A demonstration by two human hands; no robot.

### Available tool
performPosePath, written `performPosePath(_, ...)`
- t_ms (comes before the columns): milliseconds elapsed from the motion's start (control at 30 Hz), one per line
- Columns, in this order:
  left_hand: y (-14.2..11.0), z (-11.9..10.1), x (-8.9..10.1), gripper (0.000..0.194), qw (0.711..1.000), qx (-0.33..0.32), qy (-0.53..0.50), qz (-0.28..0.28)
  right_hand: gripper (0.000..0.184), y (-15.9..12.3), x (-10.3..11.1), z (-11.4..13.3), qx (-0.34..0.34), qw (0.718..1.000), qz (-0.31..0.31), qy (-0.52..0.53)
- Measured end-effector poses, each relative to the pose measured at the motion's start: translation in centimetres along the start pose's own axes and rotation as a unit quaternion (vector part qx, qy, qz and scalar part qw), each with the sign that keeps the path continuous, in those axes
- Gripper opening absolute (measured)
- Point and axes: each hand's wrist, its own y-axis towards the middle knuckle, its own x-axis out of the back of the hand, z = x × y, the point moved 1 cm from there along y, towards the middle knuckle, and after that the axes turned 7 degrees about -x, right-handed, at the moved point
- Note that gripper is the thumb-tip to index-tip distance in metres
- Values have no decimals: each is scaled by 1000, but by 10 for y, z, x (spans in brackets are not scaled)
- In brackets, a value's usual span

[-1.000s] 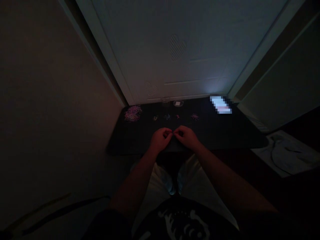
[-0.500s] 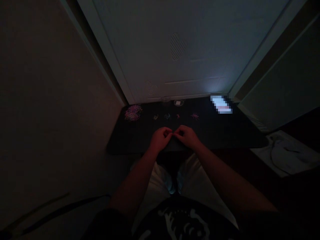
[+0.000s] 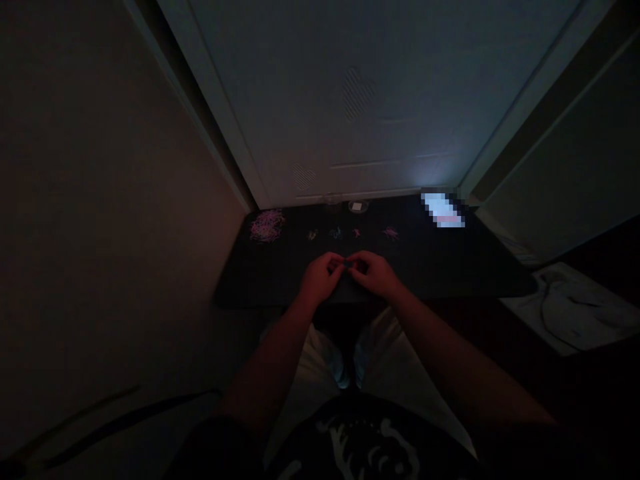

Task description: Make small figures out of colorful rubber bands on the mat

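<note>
Small pink pile [image 3: 356, 233] just beyond the left hand [image 3: 320, 277] and the right hand [image 3: 376, 273]

The small pink pile lies on the dark desk [image 3: 460, 267], about midway between its left and right edges and nearer to the far edge than to the front edge. It is one of four small piles of thin pieces, which make a row along the far edge. To its left are a bluish pile [image 3: 336, 233] and a yellowish pile [image 3: 313, 235]; to its right, with a wider gap, is a purple-pink pile [image 3: 391, 233].

Both hands are above the front part of the desk, around the middle of the front edge. In each hand the thumb and fingers are curled toward each other, and the fingertips of the two hands almost meet. The picture is too dark to tell if the grip of either hand is closed on something small.

Near the far left corner there is a larger heap [image 3: 267, 225] of pink and purplish pieces. Behind the row, by the far edge, stand a clear cup [image 3: 331, 203] and, beside it, a round clear dish [image 3: 358, 207] with a white square. Near the far right corner lies a bright, blurred object [image 3: 443, 209].
</note>
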Motion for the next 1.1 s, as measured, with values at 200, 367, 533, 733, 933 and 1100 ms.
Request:
performPosePath(200, 0, 2, -1, 15, 1000, -5, -9, -9, 20, 1, 1, 0, 22, 1000, 2, -7)
performPosePath(367, 0, 4, -1, 14, 1000, -3, -7, -12, 18, 0, 1, 0, 22, 1000, 4, -7)
performPosePath(533, 0, 4, -1, 14, 1000, 1, -9, -24, 17, 0, 1, 0, 24, 1000, 8, -6)
performPosePath(733, 0, 3, 0, 15, 1000, 2, -5, -24, 14, 1, 1, 2, 18, 1000, 7, -11)
performPosePath(933, -1, 0, 0, 16, 1000, 4, 0, -20, 11, 1, 0, -1, 19, 1000, 2, -20)
performPosePath(1100, 0, 2, -1, 19, 1000, -5, -1, -14, 11, 2, -1, -3, 13, 999, -5, -31)
